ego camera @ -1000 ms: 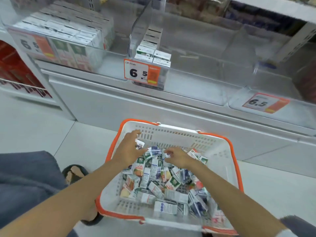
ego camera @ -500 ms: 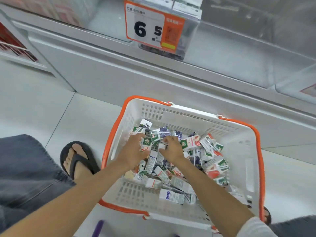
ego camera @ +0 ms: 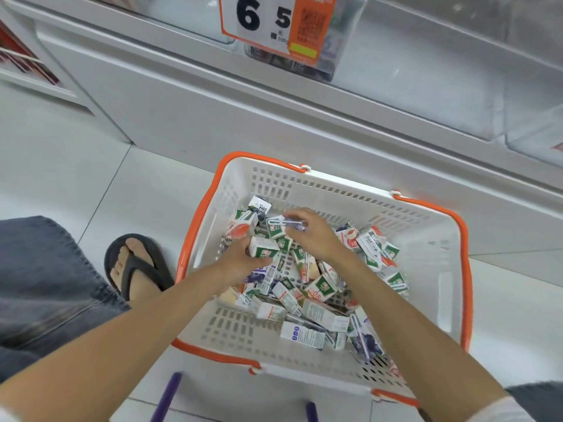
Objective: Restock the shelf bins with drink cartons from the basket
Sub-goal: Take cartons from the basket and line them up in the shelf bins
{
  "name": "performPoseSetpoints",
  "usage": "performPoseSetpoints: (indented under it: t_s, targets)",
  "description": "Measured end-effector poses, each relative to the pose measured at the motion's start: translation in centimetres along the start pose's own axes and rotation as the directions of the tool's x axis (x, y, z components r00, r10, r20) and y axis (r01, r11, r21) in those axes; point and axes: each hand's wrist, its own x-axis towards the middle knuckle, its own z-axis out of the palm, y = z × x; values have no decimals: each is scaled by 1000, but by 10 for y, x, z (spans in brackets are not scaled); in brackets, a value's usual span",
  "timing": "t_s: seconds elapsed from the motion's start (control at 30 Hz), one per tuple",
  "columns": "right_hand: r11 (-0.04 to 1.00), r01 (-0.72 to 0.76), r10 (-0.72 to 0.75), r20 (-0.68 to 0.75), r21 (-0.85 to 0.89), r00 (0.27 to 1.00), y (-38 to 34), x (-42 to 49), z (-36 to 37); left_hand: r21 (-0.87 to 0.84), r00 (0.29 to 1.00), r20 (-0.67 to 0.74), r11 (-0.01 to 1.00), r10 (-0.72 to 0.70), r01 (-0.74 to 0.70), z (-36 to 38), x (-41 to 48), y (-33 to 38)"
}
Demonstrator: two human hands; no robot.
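Observation:
A white basket (ego camera: 426,239) with an orange rim stands on the floor below me, holding a loose heap of several small drink cartons (ego camera: 320,290). Both my hands are inside it, over the far left of the heap. My left hand (ego camera: 240,263) grips a white-and-green carton (ego camera: 263,249). My right hand (ego camera: 310,233) pinches another carton (ego camera: 278,226) with a straw on its side. The clear shelf bin (ego camera: 426,86) with a 6.5 price tag (ego camera: 274,22) is above the basket, at the top of the view.
A white shelf base (ego camera: 213,111) runs behind the basket. My foot in a black flip-flop (ego camera: 134,266) is left of the basket, beside my grey-clad knee (ego camera: 39,278). Purple bars (ego camera: 167,397) show under the basket's near edge.
The view has tilted down and closer to the basket. Both hands moved toward the far left of the heap and closed on cartons.

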Motion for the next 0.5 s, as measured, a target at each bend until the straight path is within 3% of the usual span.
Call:
performPoseSetpoints:
  t_s: [0.07, 0.17, 0.27, 0.3, 0.33, 0.4, 0.5]
  targets:
    - [951, 24, -8, 53, -310, 999, 7, 20, 9, -83, 998, -51, 995, 47, -51, -5, -1, -3]
    - [839, 23, 63, 138, -544, 988, 20, 40, 33, -225, 994, -110, 973, 24, -48, -11, -8, 1]
    - [619, 107, -24, 118, -778, 993, 32, 47, 41, -192, 992, -126, 981, -22, -2, -16, -9, 5]
    - [590, 130, -36, 135, -797, 990, 32, 46, 40, -168, 990, -135, 986, -35, 12, -17, -9, 6]
    - [616, 133, -36, 141, -777, 989, 32, 44, 38, -169, 989, -144, 985, -44, 19, -17, -8, 5]
    - [765, 87, -23, 107, -638, 994, 28, 35, 29, -210, 986, -156, 977, -60, 27, -17, -7, 6]
    - [938, 27, -47, -48, -346, 998, 6, 10, 6, -264, 983, -179, 965, -45, -3, -17, -6, 13]
